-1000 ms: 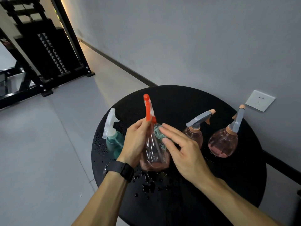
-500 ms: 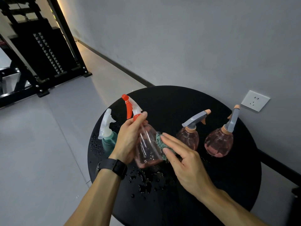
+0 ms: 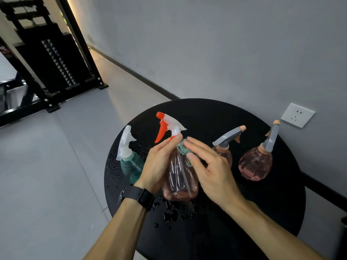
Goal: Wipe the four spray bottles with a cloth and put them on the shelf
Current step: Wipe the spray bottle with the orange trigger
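Left hand (image 3: 159,162) still grips the pink bottle (image 3: 180,181); right hand (image 3: 208,166) has pressed the cloth (image 3: 183,149) higher.

A round black table (image 3: 262,212) fills the lower right of the frame, with water droplets (image 3: 172,216) near its lower centre. A white wall socket (image 3: 297,115) sits at right. A black metal rack (image 3: 47,62) stands upper left.

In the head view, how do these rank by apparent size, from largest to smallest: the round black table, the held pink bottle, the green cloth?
1. round black table
2. pink bottle, held nearer the camera, so it looks enlarged
3. green cloth, mostly hidden under the right hand
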Action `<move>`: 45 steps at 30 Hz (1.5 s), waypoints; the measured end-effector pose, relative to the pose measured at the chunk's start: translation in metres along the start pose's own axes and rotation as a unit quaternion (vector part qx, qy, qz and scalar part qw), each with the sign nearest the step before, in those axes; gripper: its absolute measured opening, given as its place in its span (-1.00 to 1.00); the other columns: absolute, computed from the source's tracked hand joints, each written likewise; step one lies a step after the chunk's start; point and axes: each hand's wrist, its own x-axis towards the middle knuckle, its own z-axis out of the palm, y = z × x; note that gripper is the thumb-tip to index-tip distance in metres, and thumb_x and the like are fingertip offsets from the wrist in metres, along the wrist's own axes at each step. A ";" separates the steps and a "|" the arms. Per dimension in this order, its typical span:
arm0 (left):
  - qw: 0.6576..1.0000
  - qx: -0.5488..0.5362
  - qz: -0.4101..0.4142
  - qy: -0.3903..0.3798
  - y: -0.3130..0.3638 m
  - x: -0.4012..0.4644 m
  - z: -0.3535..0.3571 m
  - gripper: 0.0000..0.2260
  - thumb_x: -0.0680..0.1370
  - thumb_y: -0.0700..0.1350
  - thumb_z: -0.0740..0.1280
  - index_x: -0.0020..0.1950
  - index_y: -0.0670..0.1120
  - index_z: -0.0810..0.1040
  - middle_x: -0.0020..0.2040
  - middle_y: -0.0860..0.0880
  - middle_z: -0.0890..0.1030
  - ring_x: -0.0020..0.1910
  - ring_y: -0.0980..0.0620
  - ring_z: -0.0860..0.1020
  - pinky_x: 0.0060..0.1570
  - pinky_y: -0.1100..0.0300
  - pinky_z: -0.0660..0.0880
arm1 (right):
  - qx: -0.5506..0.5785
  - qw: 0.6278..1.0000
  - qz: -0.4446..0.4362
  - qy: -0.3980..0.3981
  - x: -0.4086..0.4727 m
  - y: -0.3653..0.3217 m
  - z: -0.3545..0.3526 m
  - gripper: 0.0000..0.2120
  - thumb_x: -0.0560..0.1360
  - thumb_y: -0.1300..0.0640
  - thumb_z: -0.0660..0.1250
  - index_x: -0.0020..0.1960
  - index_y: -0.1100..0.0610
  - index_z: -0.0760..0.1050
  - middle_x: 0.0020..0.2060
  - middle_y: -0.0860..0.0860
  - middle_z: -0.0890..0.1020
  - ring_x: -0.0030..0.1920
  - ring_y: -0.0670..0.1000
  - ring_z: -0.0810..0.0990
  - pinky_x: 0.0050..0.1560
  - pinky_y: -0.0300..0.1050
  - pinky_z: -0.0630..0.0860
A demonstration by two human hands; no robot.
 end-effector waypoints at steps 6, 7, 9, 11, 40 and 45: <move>0.999 0.030 -0.005 0.008 -0.001 0.003 -0.005 -0.72 0.61 0.07 0.32 0.10 -0.10 0.66 -0.04 -0.19 0.68 -0.07 -0.11 0.65 0.04 -0.05 0.58 | -0.008 1.000 0.013 -0.013 -0.002 0.002 0.005 -0.68 0.59 0.20 0.27 0.34 0.04 0.49 0.34 -0.18 0.46 0.33 -0.41 0.33 0.26 -0.56 0.23; 0.999 0.031 -0.005 0.020 -0.001 0.004 -0.006 -0.73 0.61 0.07 0.31 0.07 -0.10 0.65 -0.10 -0.13 0.67 -0.13 -0.05 0.64 -0.04 0.00 0.57 | -0.011 1.000 0.015 -0.013 -0.003 0.003 0.006 -0.68 0.59 0.20 0.27 0.34 0.04 0.49 0.34 -0.19 0.46 0.33 -0.40 0.33 0.27 -0.55 0.23; 0.999 0.029 -0.009 0.043 -0.001 0.005 -0.008 -0.74 0.61 0.09 0.31 0.02 -0.09 0.63 -0.16 -0.06 0.65 -0.22 0.02 0.62 -0.12 0.06 0.54 | -0.010 1.000 0.020 -0.015 -0.007 0.004 0.007 -0.67 0.60 0.20 0.27 0.34 0.03 0.49 0.33 -0.21 0.46 0.33 -0.40 0.34 0.28 -0.53 0.23; 0.997 0.021 -0.016 0.070 0.000 0.009 -0.011 -0.68 0.58 0.13 0.33 0.06 -0.12 0.64 -0.11 -0.07 0.67 -0.18 0.00 0.63 -0.08 0.03 0.57 | 0.001 0.999 0.028 -0.022 -0.011 0.005 0.007 -0.67 0.60 0.20 0.26 0.35 0.02 0.48 0.33 -0.22 0.46 0.33 -0.39 0.34 0.30 -0.51 0.24; 0.991 0.118 0.047 0.037 0.002 0.000 0.004 -0.69 0.61 0.09 0.30 0.07 -0.13 0.68 -0.07 -0.15 0.71 -0.14 -0.02 0.69 -0.14 0.22 0.62 | -0.013 1.000 0.011 0.009 -0.005 0.006 0.006 -0.67 0.59 0.23 0.28 0.33 0.05 0.50 0.32 -0.23 0.44 0.34 -0.38 0.34 0.28 -0.51 0.26; 0.990 0.103 0.050 0.087 0.001 0.003 0.003 -0.47 0.62 0.20 0.22 -0.03 -0.31 0.55 -0.17 -0.17 0.55 -0.20 -0.11 0.51 -0.08 -0.04 0.49 | 0.012 1.000 0.023 0.015 -0.007 0.009 0.006 -0.67 0.58 0.23 0.29 0.33 0.06 0.51 0.32 -0.17 0.49 0.32 -0.36 0.38 0.29 -0.48 0.30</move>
